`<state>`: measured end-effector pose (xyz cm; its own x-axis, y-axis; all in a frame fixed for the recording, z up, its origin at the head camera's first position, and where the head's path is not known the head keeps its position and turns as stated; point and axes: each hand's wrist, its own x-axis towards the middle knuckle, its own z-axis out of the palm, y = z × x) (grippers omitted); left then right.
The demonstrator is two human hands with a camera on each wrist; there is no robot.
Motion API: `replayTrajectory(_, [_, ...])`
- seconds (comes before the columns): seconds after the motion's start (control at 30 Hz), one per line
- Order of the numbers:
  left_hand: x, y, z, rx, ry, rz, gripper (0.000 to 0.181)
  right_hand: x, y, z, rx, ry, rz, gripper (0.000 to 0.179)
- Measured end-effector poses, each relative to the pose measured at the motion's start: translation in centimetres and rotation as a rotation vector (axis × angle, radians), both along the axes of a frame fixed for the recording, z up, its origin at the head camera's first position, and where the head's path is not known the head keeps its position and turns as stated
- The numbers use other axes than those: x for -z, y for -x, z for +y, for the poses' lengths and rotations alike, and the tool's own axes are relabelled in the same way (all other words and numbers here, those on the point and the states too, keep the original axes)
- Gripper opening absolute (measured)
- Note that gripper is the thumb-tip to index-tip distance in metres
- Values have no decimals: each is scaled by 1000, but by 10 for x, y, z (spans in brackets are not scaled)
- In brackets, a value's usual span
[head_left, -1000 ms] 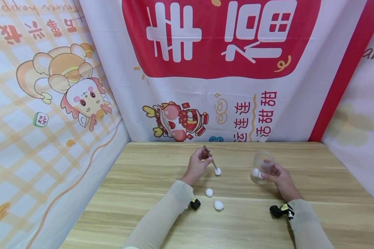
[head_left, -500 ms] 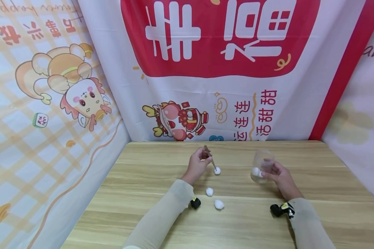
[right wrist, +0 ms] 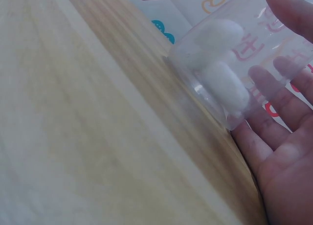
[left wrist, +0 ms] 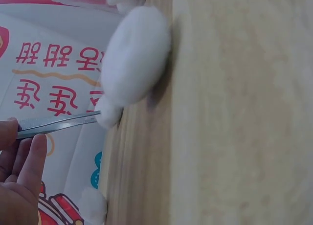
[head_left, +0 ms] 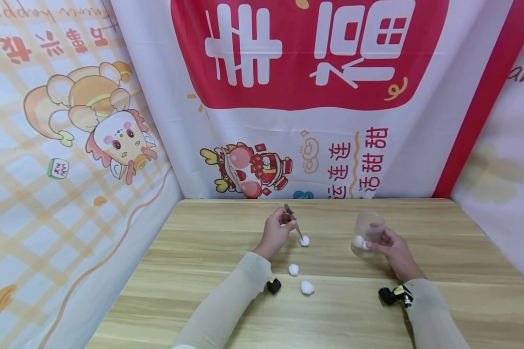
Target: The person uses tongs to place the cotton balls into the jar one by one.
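In the head view my left hand point(head_left: 276, 233) pinches metal tweezers point(head_left: 293, 221) that slant down to a white cotton ball point(head_left: 304, 241) on the table. The left wrist view has the tweezers' tips right at that cotton ball point(left wrist: 108, 113), which a nearer, larger-looking cotton ball point(left wrist: 138, 54) partly hides. My right hand point(head_left: 392, 251) grips a clear plastic cup point(head_left: 369, 220) standing on the table, thumb on one side and fingers round the other. Inside the cup, white cotton balls point(right wrist: 226, 88) lie near the bottom.
Two more cotton balls lie loose on the wooden table point(head_left: 340, 315), one point(head_left: 293, 270) between the arms and a second point(head_left: 306, 288) closer to the front. A printed cloth point(head_left: 310, 121) hangs behind the table's back edge, with more printed cloths at both sides.
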<state>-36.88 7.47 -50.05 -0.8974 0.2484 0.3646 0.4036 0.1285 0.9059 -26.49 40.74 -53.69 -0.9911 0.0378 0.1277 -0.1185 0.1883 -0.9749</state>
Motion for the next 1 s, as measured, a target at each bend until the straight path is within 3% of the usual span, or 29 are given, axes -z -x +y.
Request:
replayTrajectory(0.33, [-3, -1, -2, -25, -18, -8, 16, 0, 0, 0, 0, 5, 3, 67])
replayTrajectory(0.67, [-14, 1, 0, -31, -54, -42, 16, 1, -2, 0, 5, 17, 11, 66])
replayTrajectory(1.0, [-10, 1, 0, 0, 24, -30, 22, -1, -2, -1, 3, 17, -2, 68])
